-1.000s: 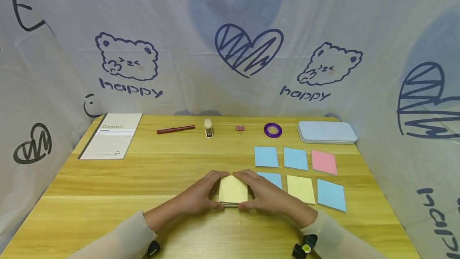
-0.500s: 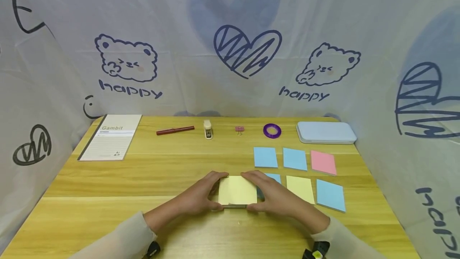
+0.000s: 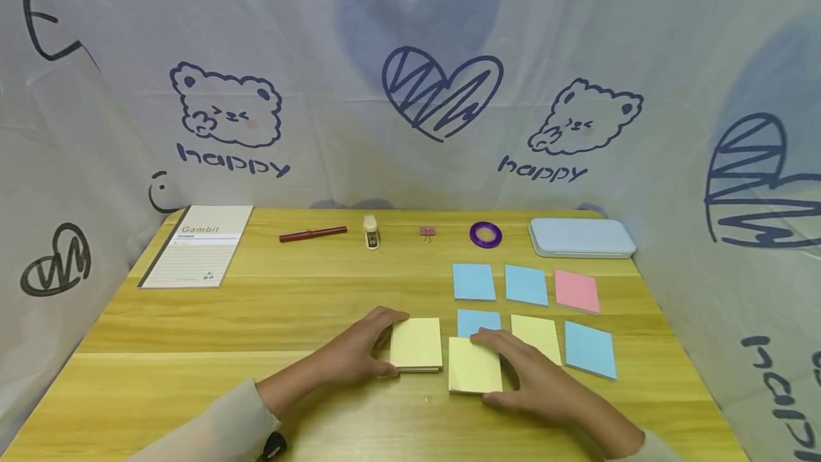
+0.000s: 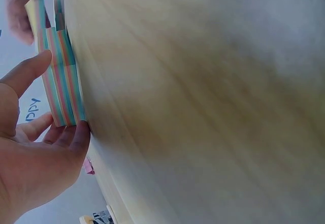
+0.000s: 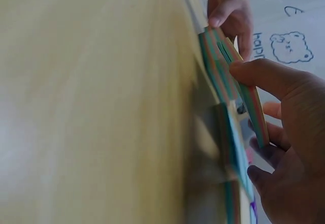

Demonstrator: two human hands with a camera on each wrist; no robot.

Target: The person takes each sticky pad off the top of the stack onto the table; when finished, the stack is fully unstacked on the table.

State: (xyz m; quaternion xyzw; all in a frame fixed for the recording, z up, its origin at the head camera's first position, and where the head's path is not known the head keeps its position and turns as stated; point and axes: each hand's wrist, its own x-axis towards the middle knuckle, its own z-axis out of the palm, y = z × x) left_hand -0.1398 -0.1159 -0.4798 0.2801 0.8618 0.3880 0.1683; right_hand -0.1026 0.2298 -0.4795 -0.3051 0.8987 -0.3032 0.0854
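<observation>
A yellow-topped stack of sticky note pads [image 3: 415, 344] stands at the middle of the table, its striped pink, teal and orange edges [image 4: 62, 82] showing in the left wrist view. My left hand [image 3: 360, 348] grips the stack from its left side, thumb at the near edge and fingers at the far one. A single yellow-topped sticky note pad [image 3: 473, 368] is pinched between thumb and fingers of my right hand [image 3: 541, 382], just right of the stack. In the right wrist view this pad [image 5: 255, 113] is raised off the table and tilted.
To the right lie two rows of pads, including a pink pad [image 3: 577, 291], a yellow pad [image 3: 537, 337] and a blue pad [image 3: 590, 349]. Along the back are a notebook [image 3: 199, 248], pen [image 3: 313, 234], correction tape [image 3: 371, 232], binder clip [image 3: 427, 234], purple tape roll [image 3: 485, 234] and blue case [image 3: 582, 237].
My right hand has slid a yellow-topped pad off the stack, moving right and nearer to me with it. My left hand has stayed on the stack.
</observation>
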